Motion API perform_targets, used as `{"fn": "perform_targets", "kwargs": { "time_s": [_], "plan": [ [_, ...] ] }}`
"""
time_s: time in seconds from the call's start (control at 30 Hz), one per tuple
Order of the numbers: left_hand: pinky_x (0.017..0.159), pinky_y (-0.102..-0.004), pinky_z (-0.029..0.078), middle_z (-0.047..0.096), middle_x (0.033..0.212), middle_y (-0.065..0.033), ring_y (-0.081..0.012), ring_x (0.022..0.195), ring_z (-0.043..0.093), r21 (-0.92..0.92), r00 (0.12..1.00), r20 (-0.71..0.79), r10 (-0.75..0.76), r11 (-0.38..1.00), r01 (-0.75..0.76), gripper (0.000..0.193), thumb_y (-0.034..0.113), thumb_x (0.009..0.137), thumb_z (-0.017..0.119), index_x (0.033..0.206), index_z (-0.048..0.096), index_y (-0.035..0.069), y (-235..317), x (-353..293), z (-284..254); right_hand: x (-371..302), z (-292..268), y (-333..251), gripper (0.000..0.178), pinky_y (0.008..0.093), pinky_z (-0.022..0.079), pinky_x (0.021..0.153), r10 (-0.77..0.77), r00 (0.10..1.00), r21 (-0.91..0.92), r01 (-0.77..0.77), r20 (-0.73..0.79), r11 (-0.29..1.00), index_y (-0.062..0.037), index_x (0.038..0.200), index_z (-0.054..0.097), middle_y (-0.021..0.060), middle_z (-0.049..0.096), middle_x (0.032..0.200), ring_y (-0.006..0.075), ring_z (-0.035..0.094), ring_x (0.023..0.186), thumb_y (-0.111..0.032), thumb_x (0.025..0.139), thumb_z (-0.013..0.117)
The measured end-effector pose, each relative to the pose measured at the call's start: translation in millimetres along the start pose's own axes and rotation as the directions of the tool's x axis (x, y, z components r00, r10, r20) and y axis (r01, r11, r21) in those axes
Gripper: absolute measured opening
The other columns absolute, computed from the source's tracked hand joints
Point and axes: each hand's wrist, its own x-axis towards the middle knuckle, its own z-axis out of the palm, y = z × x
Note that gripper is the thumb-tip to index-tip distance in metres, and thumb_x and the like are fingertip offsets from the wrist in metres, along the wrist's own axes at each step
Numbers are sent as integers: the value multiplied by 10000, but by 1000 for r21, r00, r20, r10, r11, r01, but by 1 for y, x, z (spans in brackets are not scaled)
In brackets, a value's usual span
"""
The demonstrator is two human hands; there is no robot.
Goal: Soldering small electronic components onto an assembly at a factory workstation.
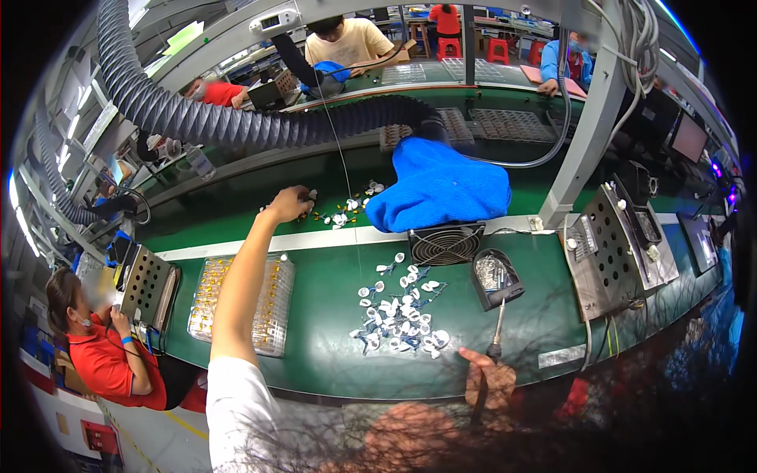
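My left hand [290, 204] reaches far over the bench's white ledge to the green conveyor. Its fingers are pinched around a small whitish part at the fingertips, which is hard to make out. Close by on the conveyor lie small white round parts [340, 218] and tiny yellow bits. My right hand [490, 380], partly behind dark blurred strands, grips a soldering iron [494, 349] with its tip up and one finger stretched left. Left of it is a loose heap of white round pieces with blue wires [400, 317].
Under my left arm lies a clear tray [272, 307] with yellow parts. A black fan [446, 245] stands below a blue cloth [441, 185]. Beside it is a black holder of metal wool [495, 277]. A ribbed duct [236, 128] hangs overhead. Co-workers sit opposite and at left.
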Motion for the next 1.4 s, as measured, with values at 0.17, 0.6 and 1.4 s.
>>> {"fn": "perform_targets", "kwargs": {
  "time_s": [0.17,0.6,1.4],
  "plan": [
    [806,-376,576,766,977,-176,-285,884,746,-319,995,-70,-75,947,49,370,204,893,714,1194,704,-11,-34,5,1,-2,6,3,329,356,448,515,-23,999,34,24,-38,999,3,1165,694,108,768,975,219,538,516,56,840,699],
    [657,-259,551,733,958,-87,-148,762,691,-740,955,-46,-291,652,163,245,104,959,683,1171,683,-17,-23,-14,-36,-1,0,3,296,349,432,510,-12,1000,8,11,29,1000,25,1141,697,109,771,962,215,517,507,45,845,693],
    [1027,-431,522,680,1295,-257,-385,1207,664,47,960,-269,-78,994,94,536,247,880,742,1323,628,-32,-41,-79,-73,10,-3,-3,236,328,531,568,111,986,11,-113,121,993,13,1189,673,191,772,1020,251,679,617,27,961,612]
  ]
}}
